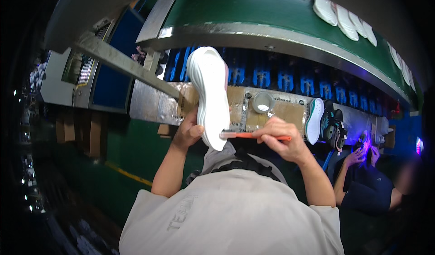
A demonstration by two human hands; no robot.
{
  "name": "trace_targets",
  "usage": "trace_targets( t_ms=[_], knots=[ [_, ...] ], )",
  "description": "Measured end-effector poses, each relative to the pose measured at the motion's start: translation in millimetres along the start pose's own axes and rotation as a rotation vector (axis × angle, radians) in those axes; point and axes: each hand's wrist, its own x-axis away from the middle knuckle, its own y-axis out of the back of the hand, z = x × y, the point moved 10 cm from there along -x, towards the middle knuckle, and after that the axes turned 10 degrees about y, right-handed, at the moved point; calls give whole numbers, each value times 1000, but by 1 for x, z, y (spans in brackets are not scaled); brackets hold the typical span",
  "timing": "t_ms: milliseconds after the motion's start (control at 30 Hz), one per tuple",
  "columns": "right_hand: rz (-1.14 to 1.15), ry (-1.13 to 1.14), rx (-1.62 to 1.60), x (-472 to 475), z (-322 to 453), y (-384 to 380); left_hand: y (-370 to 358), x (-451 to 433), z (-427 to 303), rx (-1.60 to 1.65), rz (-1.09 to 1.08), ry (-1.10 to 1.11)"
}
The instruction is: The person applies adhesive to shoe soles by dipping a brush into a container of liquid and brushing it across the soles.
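Note:
A white shoe sole (214,95) with a pinkish side edge is held up lengthwise in front of me, its inner face towards the camera. My left hand (190,129) grips it by the left side, the thumb on its edge and the other fingers hidden behind. Between the fingers of my right hand (282,137) is an orange-handled brush (243,135). Its bristles touch the sole near the end closest to my body. On the bench beyond stands a round tub (263,102) with something white inside.
Cardboard (275,114) held by printed tape covers the bench. To the right lie a white-and-green sole (314,120) and dark shoe uppers (333,124). A green conveyor belt (244,10) behind carries several white soles (345,18). A metal bar (129,69) slants in from the left. A co-worker (367,183) works at right under violet light.

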Motion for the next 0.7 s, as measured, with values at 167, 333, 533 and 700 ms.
trace_targets(
  t_ms=[167, 333, 533, 700],
  knots=[
    [-428, -131, -300, 56, -24, 40, -23, -11, 24, 274, 126, 166],
    [-883, -317, -60, 152, -48, 78, -58, -57, -23, 218, 211, 195],
    [-848, -328, 228, 176, -55, 65, -68, -248, -178, 462, 175, -117],
    [-650, -209, 609, 158, -48, 57, -37, -283, -200, -1181, -559, -396]
  ],
)
